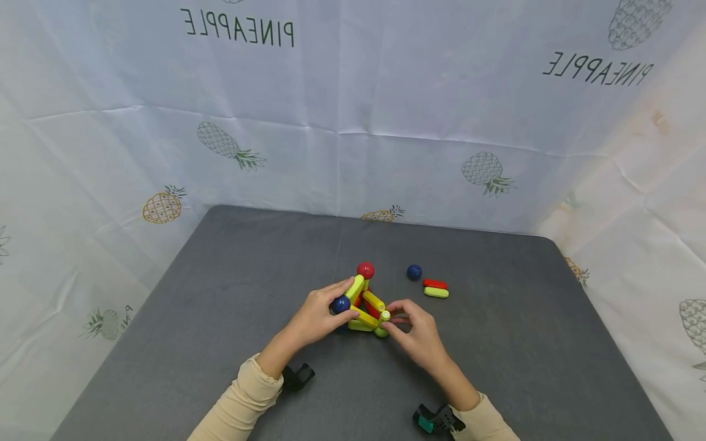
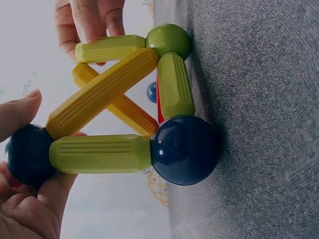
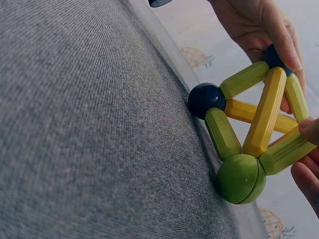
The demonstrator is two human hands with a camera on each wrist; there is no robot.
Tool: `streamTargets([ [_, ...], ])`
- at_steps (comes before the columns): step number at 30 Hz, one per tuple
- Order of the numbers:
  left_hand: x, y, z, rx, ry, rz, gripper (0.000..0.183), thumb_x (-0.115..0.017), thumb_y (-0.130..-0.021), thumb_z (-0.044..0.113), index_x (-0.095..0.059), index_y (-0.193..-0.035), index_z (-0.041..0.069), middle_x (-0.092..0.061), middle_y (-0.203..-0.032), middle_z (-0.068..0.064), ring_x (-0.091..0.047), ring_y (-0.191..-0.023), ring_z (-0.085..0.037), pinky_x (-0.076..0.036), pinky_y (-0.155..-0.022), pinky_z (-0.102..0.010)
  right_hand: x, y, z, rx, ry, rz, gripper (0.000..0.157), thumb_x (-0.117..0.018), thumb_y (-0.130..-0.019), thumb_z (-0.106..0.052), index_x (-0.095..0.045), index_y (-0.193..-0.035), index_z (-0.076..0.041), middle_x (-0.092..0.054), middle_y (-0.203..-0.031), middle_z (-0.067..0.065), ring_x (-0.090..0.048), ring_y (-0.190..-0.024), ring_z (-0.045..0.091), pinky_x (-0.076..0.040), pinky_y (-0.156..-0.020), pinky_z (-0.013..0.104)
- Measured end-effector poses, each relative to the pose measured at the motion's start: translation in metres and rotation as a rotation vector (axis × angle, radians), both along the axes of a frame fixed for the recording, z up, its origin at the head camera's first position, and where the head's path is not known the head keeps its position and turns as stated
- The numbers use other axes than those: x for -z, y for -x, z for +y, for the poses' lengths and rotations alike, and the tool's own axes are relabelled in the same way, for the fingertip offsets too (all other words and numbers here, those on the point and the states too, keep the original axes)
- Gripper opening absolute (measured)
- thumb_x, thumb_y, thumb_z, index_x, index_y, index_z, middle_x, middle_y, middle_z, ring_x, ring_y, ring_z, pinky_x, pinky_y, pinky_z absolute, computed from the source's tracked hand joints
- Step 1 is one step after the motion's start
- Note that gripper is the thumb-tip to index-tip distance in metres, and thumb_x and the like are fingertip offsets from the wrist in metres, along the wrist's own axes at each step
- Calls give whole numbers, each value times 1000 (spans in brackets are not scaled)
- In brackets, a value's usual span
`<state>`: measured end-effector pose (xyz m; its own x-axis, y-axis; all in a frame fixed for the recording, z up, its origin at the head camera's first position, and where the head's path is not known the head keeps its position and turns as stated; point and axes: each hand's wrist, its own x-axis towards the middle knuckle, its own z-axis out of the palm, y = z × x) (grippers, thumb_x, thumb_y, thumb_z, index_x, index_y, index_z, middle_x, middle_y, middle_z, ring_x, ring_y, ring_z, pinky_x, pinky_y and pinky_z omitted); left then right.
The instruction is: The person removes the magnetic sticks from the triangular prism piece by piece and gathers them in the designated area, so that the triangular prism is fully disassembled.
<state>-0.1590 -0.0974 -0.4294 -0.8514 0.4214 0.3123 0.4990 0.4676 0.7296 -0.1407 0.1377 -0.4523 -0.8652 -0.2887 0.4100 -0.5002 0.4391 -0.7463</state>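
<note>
A structure of magnetic building rods and balls stands on the table between both hands. My left hand (image 1: 317,315) holds its upper dark blue ball (image 2: 30,154) between thumb and fingers. From that ball, a yellow rod (image 2: 102,94) slants to a green ball (image 3: 239,179), and a light green rod (image 2: 99,154) drops to a lower blue ball (image 2: 184,149). My right hand (image 1: 417,334) pinches another light green rod (image 3: 286,155), which rises from the green ball. At the far side of the structure sits a red ball (image 1: 366,270). Red rods inside are partly hidden.
A loose dark blue ball (image 1: 414,272) lies right of the structure. Beside it are a red rod (image 1: 435,284) and a light green rod (image 1: 436,293), side by side. The grey table (image 1: 220,269) meets a pineapple-print cloth (image 1: 386,171) at the back.
</note>
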Motion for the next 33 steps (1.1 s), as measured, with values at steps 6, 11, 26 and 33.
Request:
streamTargets([
  [6,0,0,0,4,-1,5,64,-70,-86,25,-45,-140,1,-49,-140,-16,-53,-123,-30,-51,-92,-38,13,6,4,-23,-4,67,29,-75,-78,-1,-62,-102,-9,-62,-97,2,-65,-87,15,-58,-71,28],
  [11,0,0,0,8,-2,8,64,-70,-86,24,-45,-140,1,-49,-140,-16,-54,-123,-30,-51,-92,-37,17,6,5,-35,6,141,29,-73,-78,2,-66,-104,-11,-63,-98,0,-65,-87,14,-58,-69,31],
  [26,-1,1,0,10,0,-1,65,-71,-86,23,-43,-141,2,-49,-141,-16,-53,-123,-30,-51,-92,-37,-5,8,15,51,320,-190,22,-65,-84,8,-58,-105,9,-62,-108,28,-63,-97,9,-54,-75,15],
  [33,1,2,0,15,-1,1,65,-71,-86,23,-43,-141,2,-49,-141,-16,-53,-123,-30,-51,-92,-37,11,22,39,144,414,-266,28,-67,-85,2,-58,-110,12,-62,-112,26,-64,-92,0,-52,-80,14],
])
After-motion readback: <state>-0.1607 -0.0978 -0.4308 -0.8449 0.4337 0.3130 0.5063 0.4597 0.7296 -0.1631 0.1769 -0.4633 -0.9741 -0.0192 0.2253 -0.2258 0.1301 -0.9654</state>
